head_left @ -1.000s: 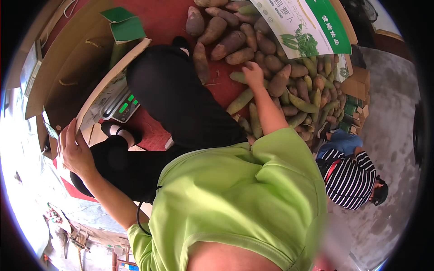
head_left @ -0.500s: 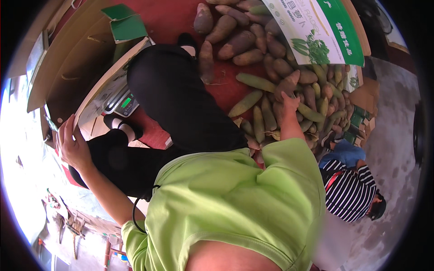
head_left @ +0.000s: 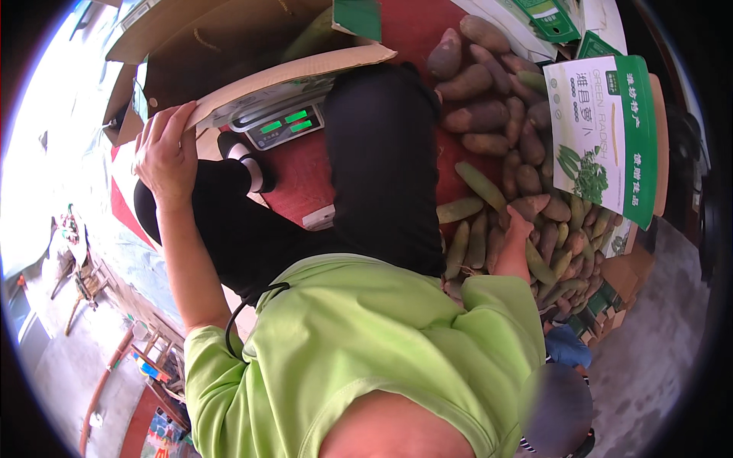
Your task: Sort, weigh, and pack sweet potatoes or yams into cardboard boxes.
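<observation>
My left hand (head_left: 166,156) is closed on the near edge of an open cardboard box (head_left: 294,79), its fingers hooked over the rim. Inside the box lies a long green radish (head_left: 308,37), partly in shadow. On the right, my right hand (head_left: 516,230) is wrapped round the lower end of a reddish radish (head_left: 529,204) at the pile's near side. Around that hand are green radishes (head_left: 481,185) and darker purplish-brown ones (head_left: 477,117).
A scale (head_left: 284,127) with lit green displays stands beside the box on a red mat (head_left: 294,187). White and green printed cartons (head_left: 588,141) cover part of the pile. Another person (head_left: 561,408) is at the lower right, beside my sleeve.
The view has turned, so the box and scale appear farther right and the scale shows more fully. My left hand stays on the box edge; my right hand keeps hold of a reddish radish.
</observation>
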Demonstrator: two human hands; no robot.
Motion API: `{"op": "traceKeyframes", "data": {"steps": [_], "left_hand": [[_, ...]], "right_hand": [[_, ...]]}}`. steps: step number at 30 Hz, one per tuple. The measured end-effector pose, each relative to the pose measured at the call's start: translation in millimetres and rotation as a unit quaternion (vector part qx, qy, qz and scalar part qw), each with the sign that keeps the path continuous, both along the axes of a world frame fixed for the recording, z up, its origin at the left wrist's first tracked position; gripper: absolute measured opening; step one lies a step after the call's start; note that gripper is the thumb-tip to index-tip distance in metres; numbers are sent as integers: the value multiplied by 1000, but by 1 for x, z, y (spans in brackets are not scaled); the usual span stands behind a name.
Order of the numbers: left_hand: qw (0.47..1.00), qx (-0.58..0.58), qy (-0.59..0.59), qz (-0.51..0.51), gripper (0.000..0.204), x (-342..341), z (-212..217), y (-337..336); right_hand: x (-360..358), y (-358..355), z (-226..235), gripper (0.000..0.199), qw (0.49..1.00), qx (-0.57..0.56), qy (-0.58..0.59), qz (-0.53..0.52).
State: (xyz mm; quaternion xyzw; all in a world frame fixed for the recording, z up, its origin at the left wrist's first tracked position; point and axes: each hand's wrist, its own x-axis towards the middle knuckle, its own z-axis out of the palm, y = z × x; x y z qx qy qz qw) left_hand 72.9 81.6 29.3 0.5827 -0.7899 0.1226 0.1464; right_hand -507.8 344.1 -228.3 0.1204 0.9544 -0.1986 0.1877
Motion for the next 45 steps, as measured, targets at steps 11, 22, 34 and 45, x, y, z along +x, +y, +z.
{"op": "traceKeyframes", "data": {"steps": [11,22,34,45], "left_hand": [[1000,13,10,-9,25,0,3,-2],[999,-10,31,-40,24,3,6,1],[998,-5,47,-43,17,4,9,-1],[998,5,40,-41,15,9,8,-1]], "right_hand": [[48,6,0,72,929,-249,-227,-154],[141,-135,123,66,776,-501,-331,191],[287,-329,325,52,551,-518,-50,652],[440,-378,295,43,313,-61,112,941]]}}
